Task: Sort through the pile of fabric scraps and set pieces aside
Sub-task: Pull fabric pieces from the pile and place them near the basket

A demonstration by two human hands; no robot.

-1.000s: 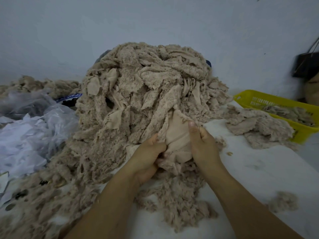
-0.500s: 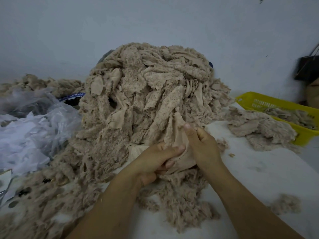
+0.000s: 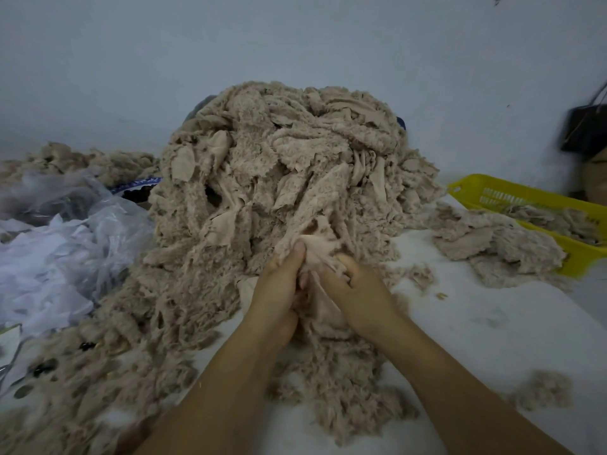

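A tall pile of beige fleecy fabric scraps (image 3: 289, 178) fills the middle of the white table (image 3: 492, 330) and spreads toward me on the left. At its front foot, my left hand (image 3: 279, 290) and my right hand (image 3: 358, 287) are close together, both gripping one smooth beige scrap (image 3: 317, 249) that still lies against the pile. My left thumb presses on the scrap's top edge. My right fingers curl into its fabric just to the right. A smaller heap of set-aside scraps (image 3: 492, 244) lies at the right.
A yellow plastic basket (image 3: 486, 192) with some scraps stands at the far right, behind the small heap. Clear plastic bags (image 3: 62, 254) with white material lie on the left. A small tuft (image 3: 542, 389) sits near the right front. A dark bag (image 3: 584, 129) hangs on the wall.
My hands have come closer together and bunched the smooth scrap between them. The left thumb moved up onto its top edge, and the right hand shifted lower.
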